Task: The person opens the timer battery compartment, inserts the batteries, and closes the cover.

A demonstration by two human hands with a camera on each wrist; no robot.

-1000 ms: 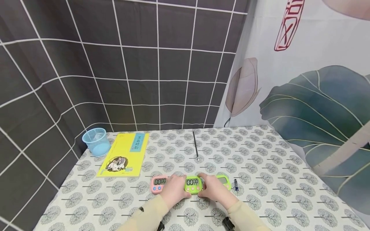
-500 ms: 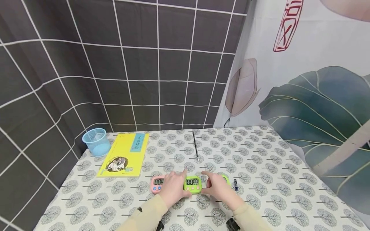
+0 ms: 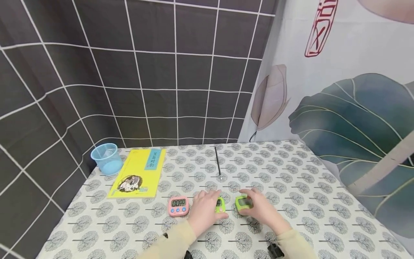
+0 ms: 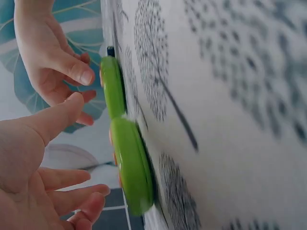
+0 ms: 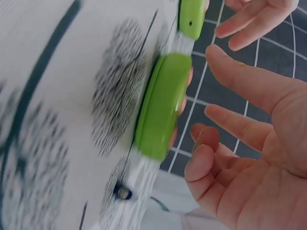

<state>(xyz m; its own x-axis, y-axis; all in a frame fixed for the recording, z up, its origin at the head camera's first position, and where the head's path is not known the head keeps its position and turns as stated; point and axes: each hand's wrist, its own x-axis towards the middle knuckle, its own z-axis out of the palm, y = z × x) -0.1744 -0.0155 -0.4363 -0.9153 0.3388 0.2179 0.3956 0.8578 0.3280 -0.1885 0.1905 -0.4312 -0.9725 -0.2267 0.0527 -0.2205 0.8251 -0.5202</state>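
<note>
In the head view my left hand [image 3: 204,209] hovers over the middle green timer [image 3: 221,205], hiding its left part. The left wrist view shows that hand's fingers spread, with a gap between them and the nearer green timer [image 4: 132,165]. My right hand [image 3: 263,208] reaches around the right green timer [image 3: 242,203], its thumb and index apart. Seen from the right wrist, the fingers are loosely bent and stand off that timer [image 5: 165,105]. Neither hand holds anything. A pink timer [image 3: 178,206] with blue buttons lies left of my left hand.
A yellow book [image 3: 136,169] lies at the back left beside a light blue mesh basket [image 3: 106,158]. Farther back on the patterned tablecloth [image 3: 291,212] is a thin black rod [image 3: 218,162]. The right wrist view has a small dark cylindrical thing [image 5: 123,191] past the timer.
Both hands have shifted right: the left from between the pink and middle timers to over the middle one, the right from the middle timer to the right one. The pink timer is now fully uncovered.
</note>
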